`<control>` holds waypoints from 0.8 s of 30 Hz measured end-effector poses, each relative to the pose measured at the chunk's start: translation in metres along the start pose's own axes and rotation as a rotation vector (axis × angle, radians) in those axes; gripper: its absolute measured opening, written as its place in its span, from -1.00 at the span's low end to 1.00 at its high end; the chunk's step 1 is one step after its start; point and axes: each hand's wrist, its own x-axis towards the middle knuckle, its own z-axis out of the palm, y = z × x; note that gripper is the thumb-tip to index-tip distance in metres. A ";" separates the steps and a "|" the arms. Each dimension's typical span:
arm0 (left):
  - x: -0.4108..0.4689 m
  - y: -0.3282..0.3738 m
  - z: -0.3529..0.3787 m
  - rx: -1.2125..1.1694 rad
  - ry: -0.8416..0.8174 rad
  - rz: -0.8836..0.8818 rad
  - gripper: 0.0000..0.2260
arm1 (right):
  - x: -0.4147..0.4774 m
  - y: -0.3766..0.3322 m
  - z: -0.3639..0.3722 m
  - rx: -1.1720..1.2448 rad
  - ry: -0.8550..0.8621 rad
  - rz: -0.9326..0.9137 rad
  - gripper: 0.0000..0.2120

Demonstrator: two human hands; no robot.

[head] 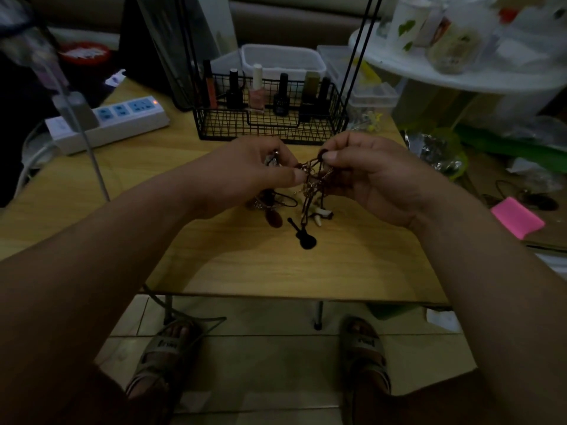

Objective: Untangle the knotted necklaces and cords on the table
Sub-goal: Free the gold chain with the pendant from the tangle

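Over the wooden worktop (239,271), left hand (245,176) and right hand (374,179) pinch the tangled necklaces (311,182) with curled fingers (291,176), mid-frame.

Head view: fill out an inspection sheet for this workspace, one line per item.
Surface: wooden table, dimly lit.
Job's things: tangle of necklaces and cords held over the table; black guitar pendant below it.
Clutter: wire basket of nail polish bottles; plastic tub behind it.
Grippers: left hand and right hand both pinch the tangle.
Cables: power strip with a thin cable running past it.
Surroundings: tiled floor; pink pad at right.
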 end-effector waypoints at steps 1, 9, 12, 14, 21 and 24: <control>0.000 -0.001 -0.001 0.028 0.001 0.009 -0.89 | 0.000 0.000 0.000 0.010 0.000 0.002 -0.89; -0.003 -0.005 -0.016 0.010 -0.073 0.033 -0.87 | -0.004 -0.004 -0.001 0.104 0.026 0.033 -0.85; -0.003 -0.003 -0.017 -0.058 -0.079 0.031 -0.86 | -0.003 -0.005 0.001 0.141 0.017 0.033 -0.86; -0.003 0.000 -0.016 -0.094 -0.063 0.048 -0.86 | -0.003 -0.005 0.003 0.174 0.012 0.034 -0.87; -0.003 0.005 -0.021 -0.202 0.070 0.152 -0.92 | -0.005 -0.017 0.000 0.193 0.002 -0.024 -0.88; -0.002 0.010 -0.025 -0.232 0.121 0.195 -0.90 | -0.008 -0.028 -0.007 -0.043 0.018 -0.082 -0.82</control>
